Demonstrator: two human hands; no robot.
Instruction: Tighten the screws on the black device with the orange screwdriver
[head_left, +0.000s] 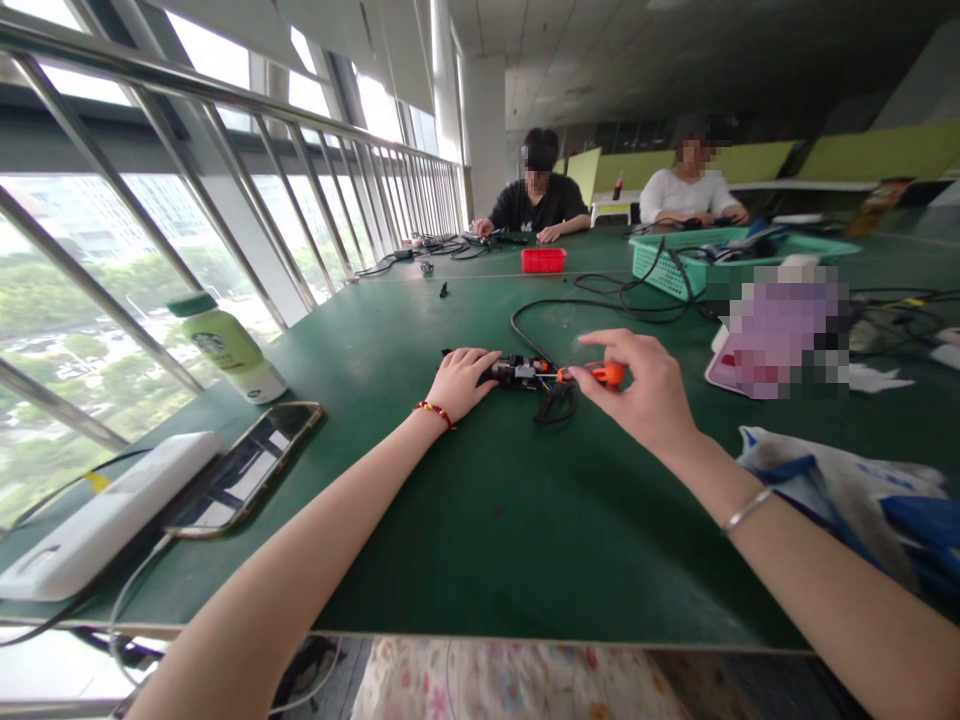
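Note:
Near the middle of the table my left hand lies over a black electronic part with a grey piece and small wires, fingers curled on it and holding it against the table. An orange-handled screwdriver points left, its thin shaft reaching the part. My right hand holds its handle, with the thumb against it and the index finger stretched out above. Some of the part is hidden beneath my left fingers. A black cable runs from the part toward the back right.
A green bottle, a phone and a white power strip sit left. Farther off are a red basket and a teal basket with cables. A plastic bag lies right. Two people sit across the table.

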